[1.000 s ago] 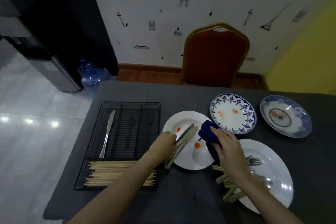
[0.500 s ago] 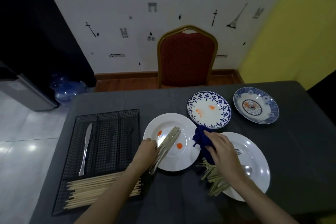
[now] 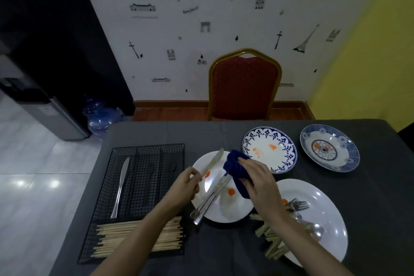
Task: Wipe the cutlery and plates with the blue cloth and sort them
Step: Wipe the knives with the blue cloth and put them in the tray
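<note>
The left hand [image 3: 184, 184] pinches the handle of a knife [image 3: 212, 162] and holds it up over the white plate [image 3: 233, 210], blade pointing away. The right hand [image 3: 257, 181] has its fingers curled round the blue cloth [image 3: 235, 169], bunched up just beside the knife blade. The cloth hangs over the right side of that plate.

Two more knives [image 3: 210, 199] lie slanted on the white plate, and their handles stick out past its near edge onto the dark table [image 3: 224, 253]. The plate has red spots on it.

There are four plates. A second white plate [image 3: 324, 208] sits near the right front edge of the table and holds forks [image 3: 296, 204] and a spoon [image 3: 314, 231]. Greenish sticks [image 3: 272, 242] lean on its left rim, partly under the right arm; I cannot count them. Two blue-patterned plates sit farther back: one [image 3: 270, 149] touches the cloth's far side, the other [image 3: 329, 148] is near the right edge.

A black wire tray [image 3: 143, 186] lies by the left edge of the table. One knife [image 3: 121, 186] lies in its left slot. Many chopsticks [image 3: 139, 237] lie across its front part.

The far strip of the table, by the chair [image 3: 244, 87], has open room.
</note>
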Available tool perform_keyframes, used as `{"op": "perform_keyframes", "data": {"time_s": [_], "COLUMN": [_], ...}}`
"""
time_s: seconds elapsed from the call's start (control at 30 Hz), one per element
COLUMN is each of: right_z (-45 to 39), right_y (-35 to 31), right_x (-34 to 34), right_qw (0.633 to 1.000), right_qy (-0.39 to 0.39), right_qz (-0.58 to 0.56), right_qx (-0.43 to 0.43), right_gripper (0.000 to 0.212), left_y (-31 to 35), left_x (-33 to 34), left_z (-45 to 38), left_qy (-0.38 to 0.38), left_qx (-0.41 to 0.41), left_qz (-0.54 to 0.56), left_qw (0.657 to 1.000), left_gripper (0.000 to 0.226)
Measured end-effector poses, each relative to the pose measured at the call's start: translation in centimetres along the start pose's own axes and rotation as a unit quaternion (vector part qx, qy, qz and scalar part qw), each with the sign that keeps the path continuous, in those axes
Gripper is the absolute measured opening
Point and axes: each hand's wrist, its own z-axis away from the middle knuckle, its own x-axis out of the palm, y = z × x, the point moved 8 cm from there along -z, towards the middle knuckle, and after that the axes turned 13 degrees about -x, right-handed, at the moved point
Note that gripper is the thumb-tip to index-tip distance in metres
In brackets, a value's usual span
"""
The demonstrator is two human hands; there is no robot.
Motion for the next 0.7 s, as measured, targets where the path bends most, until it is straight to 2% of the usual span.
{"op": "perform_keyframes", "data": {"time_s": [0.17, 0.3, 0.37, 0.47, 0.6, 0.7], "right_z": [-3.0, -3.1, -4.2, -6.0, -5.6, -6.7], "right_y": [-4.9, -6.5, -5.8, -4.1, -7.2, -4.8], "right_x": [1.7, 2.5, 2.2, 1.7, 2.0, 1.8], "right_qw": [0.992, 0.983, 0.982, 0.988, 0.976, 0.985], "right_qy": [-0.004, -0.02, -0.027, -0.037, -0.069, -0.076], "right_qz": [0.045, 0.037, 0.056, 0.068, 0.019, 0.03], "right_qx": [-0.118, -0.177, -0.18, -0.132, -0.206, -0.155], "right_gripper": [0.047, 0.043, 0.042, 0.045, 0.034, 0.03], "left_y": [2.3, 3.1, 2.9, 2.6, 2.7, 2.2], "left_x": [-0.8, -1.2, -1.6, -2.1, -2.2, -2.5], "left_z": [3.2, 5.1, 5.7, 5.9, 5.8, 5.8], "left_qy": [0.044, 0.049, 0.058, 0.081, 0.086, 0.097], "left_qx": [0.027, 0.066, 0.073, 0.071, 0.071, 0.064], "left_qz": [0.033, 0.035, 0.017, 0.021, 0.047, 0.035], "left_qw": [0.998, 0.996, 0.995, 0.994, 0.993, 0.993], "left_gripper": [0.029, 0.026, 0.024, 0.024, 0.023, 0.023]}}
